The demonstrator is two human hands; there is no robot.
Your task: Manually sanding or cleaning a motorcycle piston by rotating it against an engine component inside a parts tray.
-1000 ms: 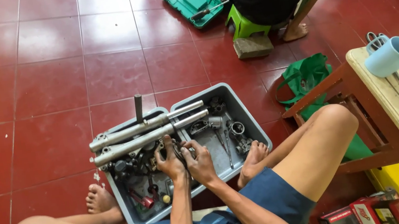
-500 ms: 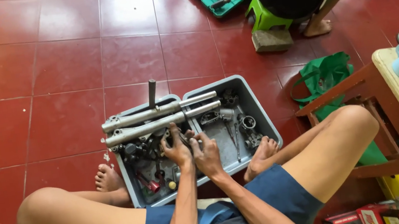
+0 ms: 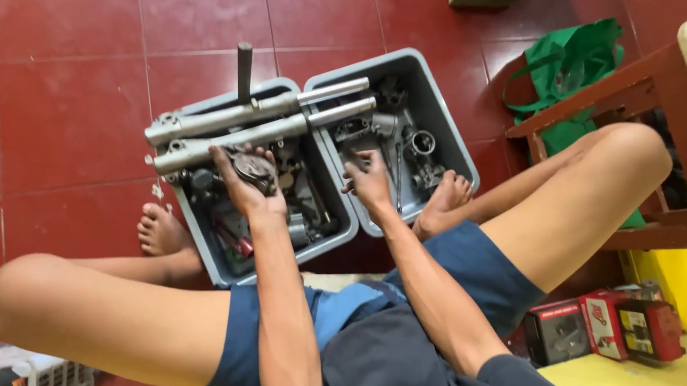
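Compared with a second ago, when both hands worked close together at the divide of the grey two-compartment parts bin [image 3: 450, 125], the hands have now separated. The left hand [image 3: 242, 180] is raised in the left compartment, its fingers [image 3: 221, 159] curled around a round, dark metal part [image 3: 255, 170] which it holds just below the two silver fork tubes [image 3: 259, 122] lying across the bin's top. The right hand [image 3: 371, 181] has moved into the right compartment; its fingers are loosely spread and rest on the jumble of small metal fittings [image 3: 408, 150], with nothing seen gripped. In my judgement the sorting has passed from joint rummaging to one piece lifted out while the other hand searches on. The bin sits on the red tiled floor [image 3: 35, 104] between the person's bare feet.
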